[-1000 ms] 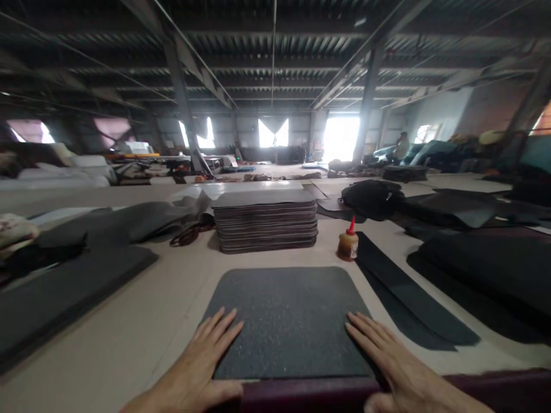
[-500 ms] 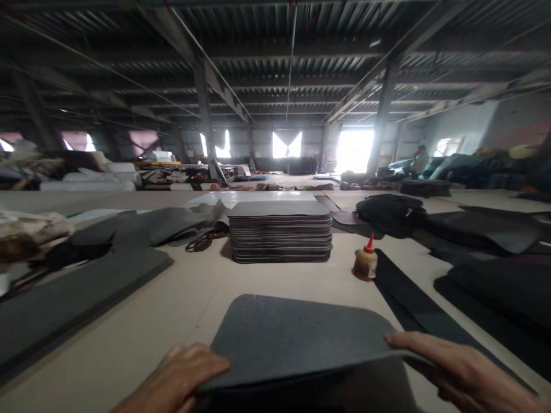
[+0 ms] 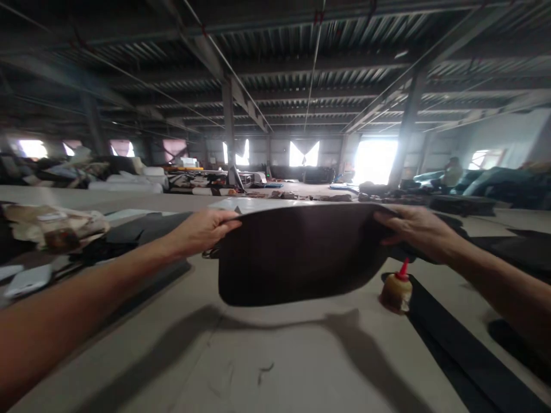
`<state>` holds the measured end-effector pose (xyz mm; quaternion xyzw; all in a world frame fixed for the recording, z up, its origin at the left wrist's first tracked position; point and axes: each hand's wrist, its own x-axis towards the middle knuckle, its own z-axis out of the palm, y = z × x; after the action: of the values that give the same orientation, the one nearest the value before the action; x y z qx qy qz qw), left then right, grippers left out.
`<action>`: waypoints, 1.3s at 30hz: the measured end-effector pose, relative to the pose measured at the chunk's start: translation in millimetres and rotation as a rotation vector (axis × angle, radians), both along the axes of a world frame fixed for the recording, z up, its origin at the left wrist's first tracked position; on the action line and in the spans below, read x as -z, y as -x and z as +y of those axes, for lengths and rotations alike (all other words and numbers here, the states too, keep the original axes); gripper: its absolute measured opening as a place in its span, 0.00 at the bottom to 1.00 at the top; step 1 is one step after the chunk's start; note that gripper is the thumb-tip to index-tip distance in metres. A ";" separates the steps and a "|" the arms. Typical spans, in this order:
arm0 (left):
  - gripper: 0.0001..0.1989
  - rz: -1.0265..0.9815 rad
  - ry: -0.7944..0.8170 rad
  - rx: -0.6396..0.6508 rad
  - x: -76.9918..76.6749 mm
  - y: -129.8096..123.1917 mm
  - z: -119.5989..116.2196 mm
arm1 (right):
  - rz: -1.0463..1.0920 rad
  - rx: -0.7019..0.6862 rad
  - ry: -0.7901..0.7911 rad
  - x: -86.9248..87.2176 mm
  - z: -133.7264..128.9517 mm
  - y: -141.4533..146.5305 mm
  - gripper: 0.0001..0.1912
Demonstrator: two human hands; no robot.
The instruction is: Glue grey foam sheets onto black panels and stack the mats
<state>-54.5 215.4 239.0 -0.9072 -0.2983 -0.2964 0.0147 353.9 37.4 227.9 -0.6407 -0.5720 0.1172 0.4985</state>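
Observation:
Between my hands a dark grey rounded-corner sheet (image 3: 301, 258) is held up off the table, bowed slightly, its near face in shade. My left hand (image 3: 210, 226) pinches the sheet's upper left corner. At the upper right corner, my right hand (image 3: 415, 226) grips it with thumb and fingers. Hidden behind the raised sheet is the place where the stack of similar sheets stood. To the right, below my right hand, stands a squeeze bottle (image 3: 396, 292) of yellowish-brown liquid with a red nozzle.
A long dark strip (image 3: 465, 355) lies on the pale table (image 3: 275, 367) at the right. Grey sheet material (image 3: 166, 229), a beige bundle (image 3: 55, 226) and a white phone-like object (image 3: 29, 281) are at the left. A person (image 3: 451, 172) is far back right.
Both hands have lifted the sheet from the near edge and carried it forward, tilting it upright in front of the stack. My view has turned slightly left.

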 end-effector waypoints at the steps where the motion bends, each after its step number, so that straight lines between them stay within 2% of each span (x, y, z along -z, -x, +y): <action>1: 0.19 -0.053 -0.102 0.003 -13.1 -5.7 7.0 | -0.029 0.040 -0.112 -13.6 9.1 -0.5 0.18; 4: 0.19 -0.280 -0.360 0.051 -42.7 -22.5 25.9 | -0.280 0.216 -0.520 -43.9 30.3 -1.6 0.18; 6: 0.20 -0.408 -0.506 0.098 -48.8 -34.0 42.7 | -0.504 0.328 -0.753 -51.3 44.0 -5.1 0.19; 8: 0.20 -0.447 -0.590 0.112 -40.7 -46.9 66.3 | -0.656 0.374 -0.882 -46.2 61.7 -13.1 0.19; 10: 0.21 -0.375 -0.540 0.046 -18.5 -61.1 94.8 | -0.705 0.347 -0.897 -28.2 84.7 -25.9 0.18; 12: 0.28 -0.175 -0.337 -0.095 13.6 -75.3 123.4 | -0.748 0.322 -0.787 0.7 110.6 -41.7 0.18; 13: 0.30 -0.101 -0.268 -0.118 31.0 -81.5 136.2 | -0.778 0.312 -0.660 17.7 123.2 -49.8 0.18; 15: 0.30 0.005 -0.173 -0.142 62.6 -90.3 156.4 | -0.850 0.289 -0.299 52.4 144.1 -64.0 0.22; 17: 0.30 0.075 -0.113 -0.154 84.0 -93.3 168.4 | -0.879 0.259 0.009 81.3 156.6 -73.5 0.25; 19: 0.31 0.121 -0.075 -0.162 92.6 -91.2 173.3 | -0.878 0.262 0.137 98.3 161.2 -77.7 0.26; 22: 0.33 0.164 -0.044 -0.158 88.7 -85.7 173.3 | -0.898 0.294 0.175 100.7 161.3 -78.1 0.26; 26: 0.32 0.183 -0.035 -0.167 78.2 -84.7 172.0 | -0.962 0.267 0.234 83.7 162.9 -76.9 0.24; 30: 0.30 0.185 -0.036 -0.176 76.2 -87.5 175.1 | -0.985 0.263 0.238 73.9 165.6 -74.7 0.23; 35: 0.30 0.195 -0.020 -0.182 79.1 -86.8 181.3 | -1.024 0.270 0.248 78.4 165.6 -68.6 0.31; 39: 0.30 0.210 -0.013 -0.171 79.5 -82.8 184.7 | -1.064 0.260 0.267 81.0 164.2 -64.8 0.32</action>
<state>28.2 400.2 159.5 -0.9042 -0.3697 -0.1995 0.0767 418.7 201.6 146.8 -0.7343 -0.6411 -0.2132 0.0662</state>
